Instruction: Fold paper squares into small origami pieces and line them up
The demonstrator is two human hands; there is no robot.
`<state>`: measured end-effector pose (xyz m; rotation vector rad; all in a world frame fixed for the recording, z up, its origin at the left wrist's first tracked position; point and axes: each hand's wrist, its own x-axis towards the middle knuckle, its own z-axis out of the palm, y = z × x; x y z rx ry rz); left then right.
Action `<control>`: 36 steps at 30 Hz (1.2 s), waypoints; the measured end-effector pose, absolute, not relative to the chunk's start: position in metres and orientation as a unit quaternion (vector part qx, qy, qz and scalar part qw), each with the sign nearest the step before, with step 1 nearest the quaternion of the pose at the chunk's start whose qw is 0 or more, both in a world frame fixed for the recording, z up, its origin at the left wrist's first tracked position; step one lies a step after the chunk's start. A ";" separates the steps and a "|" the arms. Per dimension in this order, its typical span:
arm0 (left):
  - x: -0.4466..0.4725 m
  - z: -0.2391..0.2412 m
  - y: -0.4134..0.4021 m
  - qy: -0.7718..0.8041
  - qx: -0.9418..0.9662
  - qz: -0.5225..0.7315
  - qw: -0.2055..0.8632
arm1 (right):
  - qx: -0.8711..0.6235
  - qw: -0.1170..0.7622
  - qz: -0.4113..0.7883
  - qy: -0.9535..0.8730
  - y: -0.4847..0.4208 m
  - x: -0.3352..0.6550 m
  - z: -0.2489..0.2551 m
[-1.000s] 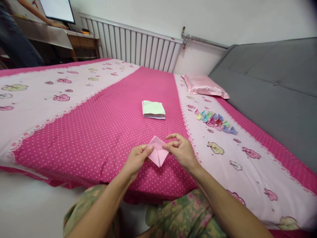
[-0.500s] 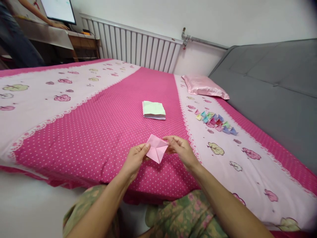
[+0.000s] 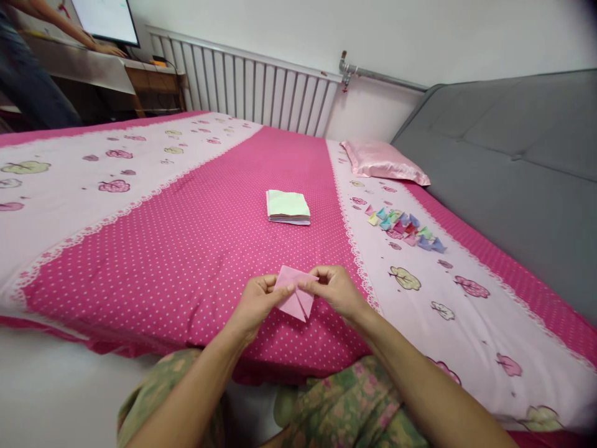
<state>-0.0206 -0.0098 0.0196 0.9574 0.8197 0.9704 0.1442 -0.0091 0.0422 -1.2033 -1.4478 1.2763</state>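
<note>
A pink sheet of origami paper (image 3: 295, 306), folded with flaps meeting near its middle, is held over the near part of the bed. My left hand (image 3: 259, 301) pinches its left side, thumb on top. On the other side my right hand (image 3: 336, 287) grips the right part, its thumb pressed close to the left thumb near the centre. The fingers beneath the paper are partly hidden. Beyond the hands lies a stack of coloured paper squares (image 3: 288, 207), light green on top. Several small folded paper pieces (image 3: 405, 228) in mixed colours sit in a group to the right.
The bed (image 3: 186, 249) has a pink dotted and flowered cover. A pink pillow (image 3: 385, 163) lies by the grey headboard (image 3: 513, 137). Behind stands a white radiator (image 3: 247, 84). At the far left, a person's arm (image 3: 60, 23) rests on a desk by a monitor (image 3: 109, 18).
The right hand has moved from the paper's right corner inward, its thumb now near the middle beside the left thumb. The paper has come slightly lower, and its lower slit looks wider.
</note>
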 end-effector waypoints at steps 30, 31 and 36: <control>-0.022 0.016 -0.004 0.407 0.335 0.479 0.701 | -0.444 0.420 0.526 -0.591 -0.007 0.149 0.048; -0.022 0.017 -0.004 0.409 0.328 0.483 0.702 | -0.434 0.421 0.518 -0.605 -0.007 0.151 0.050; -0.024 0.019 -0.003 0.410 0.303 0.497 0.702 | -0.366 0.371 0.461 -0.718 -0.011 0.157 0.058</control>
